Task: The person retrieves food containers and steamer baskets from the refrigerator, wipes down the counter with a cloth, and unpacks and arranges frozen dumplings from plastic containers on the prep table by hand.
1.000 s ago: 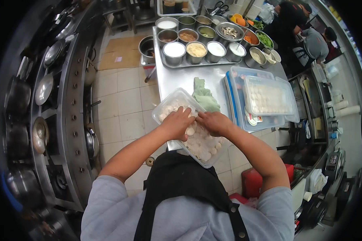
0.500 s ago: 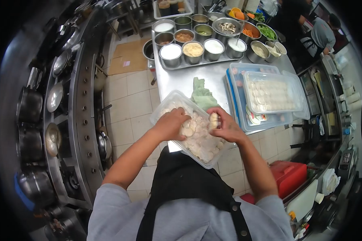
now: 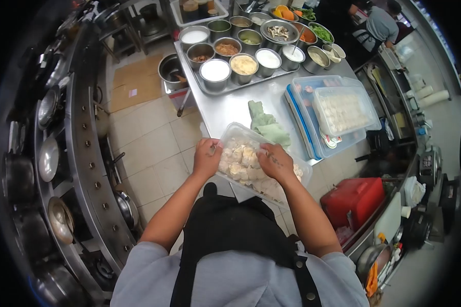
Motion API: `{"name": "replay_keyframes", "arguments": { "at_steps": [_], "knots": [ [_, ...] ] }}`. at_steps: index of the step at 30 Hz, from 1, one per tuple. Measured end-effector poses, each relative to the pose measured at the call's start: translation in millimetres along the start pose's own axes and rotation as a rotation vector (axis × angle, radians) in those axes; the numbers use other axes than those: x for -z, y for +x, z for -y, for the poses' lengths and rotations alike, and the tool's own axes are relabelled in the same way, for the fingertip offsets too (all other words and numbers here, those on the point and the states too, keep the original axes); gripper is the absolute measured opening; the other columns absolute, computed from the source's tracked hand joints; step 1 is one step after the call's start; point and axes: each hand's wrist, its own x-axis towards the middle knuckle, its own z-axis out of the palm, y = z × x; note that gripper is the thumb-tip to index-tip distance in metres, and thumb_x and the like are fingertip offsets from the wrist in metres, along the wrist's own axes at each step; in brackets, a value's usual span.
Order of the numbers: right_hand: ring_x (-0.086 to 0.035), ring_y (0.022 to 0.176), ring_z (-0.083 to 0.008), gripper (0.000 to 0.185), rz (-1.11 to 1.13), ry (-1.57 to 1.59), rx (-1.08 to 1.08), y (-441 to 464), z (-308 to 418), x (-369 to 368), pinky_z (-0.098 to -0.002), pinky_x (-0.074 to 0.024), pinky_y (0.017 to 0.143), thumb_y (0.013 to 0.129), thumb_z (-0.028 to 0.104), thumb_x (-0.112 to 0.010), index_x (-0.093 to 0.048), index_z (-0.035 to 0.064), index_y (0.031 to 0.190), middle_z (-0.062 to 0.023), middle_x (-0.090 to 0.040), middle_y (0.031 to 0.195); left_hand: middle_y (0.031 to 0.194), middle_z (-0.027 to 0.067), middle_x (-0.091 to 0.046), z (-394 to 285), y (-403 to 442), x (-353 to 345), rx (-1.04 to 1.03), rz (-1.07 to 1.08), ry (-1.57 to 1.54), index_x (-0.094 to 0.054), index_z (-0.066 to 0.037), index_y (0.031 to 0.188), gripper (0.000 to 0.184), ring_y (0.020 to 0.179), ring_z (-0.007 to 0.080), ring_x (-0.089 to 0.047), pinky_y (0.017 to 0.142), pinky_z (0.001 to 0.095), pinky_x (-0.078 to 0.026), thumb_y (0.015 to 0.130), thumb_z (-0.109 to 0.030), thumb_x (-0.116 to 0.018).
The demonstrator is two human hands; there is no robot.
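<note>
A clear plastic container (image 3: 229, 134) filled with pale dumplings (image 3: 243, 162) sits at the near edge of the metal table, partly over it. My left hand (image 3: 208, 158) is closed on the container's left rim. Over the container's far right side, my right hand (image 3: 277, 162) has its fingers curled down by the dumplings; its fingertips are hidden, and I cannot make out what they grip. A crumpled green cloth (image 3: 267, 124) lies just beyond the container.
Lidded plastic boxes (image 3: 343, 110) are stacked on the table's right. A metal tray (image 3: 223, 88) at the back bears several steel pots of ingredients. A stove (image 3: 95, 179) with pans runs along my left. A co-worker (image 3: 379, 28) stands far right, near a red box (image 3: 352, 204) lower down.
My left hand has moved from the dumplings to the container's left rim. The piece in my right hand no longer shows, and that hand has turned palm down. The view has shifted.
</note>
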Motion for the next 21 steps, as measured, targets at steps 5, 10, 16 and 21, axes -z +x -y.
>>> {"name": "replay_keyframes", "arguments": {
  "at_steps": [5,10,16,21],
  "knots": [
    [-0.061,0.106,-0.0372,0.034,-0.039,-0.101,-0.133,7.1,24.2,-14.4,-0.0427,-0.0482,0.091,0.085,0.034,-0.06,-0.069,0.014,0.112,-0.0199,-0.062,0.114,0.094,0.0087,-0.06,0.3,-3.8,-6.2,-0.037,-0.052,-0.058,-0.065,-0.004,0.097,0.015,0.095,0.0246,-0.055,0.081,0.0334,-0.045,0.09,-0.017,-0.062],
    [-0.062,0.099,-0.0359,0.022,-0.158,-0.05,-0.233,14.9,24.6,-25.7,-0.0443,-0.0489,0.086,0.083,0.029,-0.061,-0.07,0.0122,0.094,-0.0175,-0.064,0.101,0.091,0.0094,-0.059,1.7,-5.6,-6.9,-0.025,-0.057,-0.12,-0.064,-0.003,0.096,0.016,0.091,0.0254,-0.054,0.082,0.0333,-0.044,0.091,-0.017,-0.061],
    [-0.062,0.095,-0.0342,0.016,-0.092,-0.105,-0.014,15.0,11.4,-18.7,-0.0435,-0.0485,0.082,0.084,0.023,-0.06,-0.065,0.0081,0.087,-0.0151,-0.065,0.097,0.093,0.0093,-0.058,7.5,-5.9,-13.2,-0.013,-0.076,-0.144,-0.063,-0.002,0.097,0.017,0.09,0.0239,-0.056,0.078,0.0329,-0.045,0.091,-0.018,-0.061],
    [-0.063,0.094,-0.0336,0.017,-0.021,-0.02,0.033,18.5,0.7,-7.5,-0.0414,-0.0481,0.082,0.085,0.023,-0.06,-0.064,0.0081,0.091,-0.0146,-0.065,0.096,0.102,0.0105,-0.058,5.0,-7.4,-11.6,0.049,-0.024,-0.183,-0.061,-0.003,0.109,0.022,0.098,0.0255,-0.056,0.084,0.0362,-0.046,0.091,-0.015,-0.061]
  ]
}}
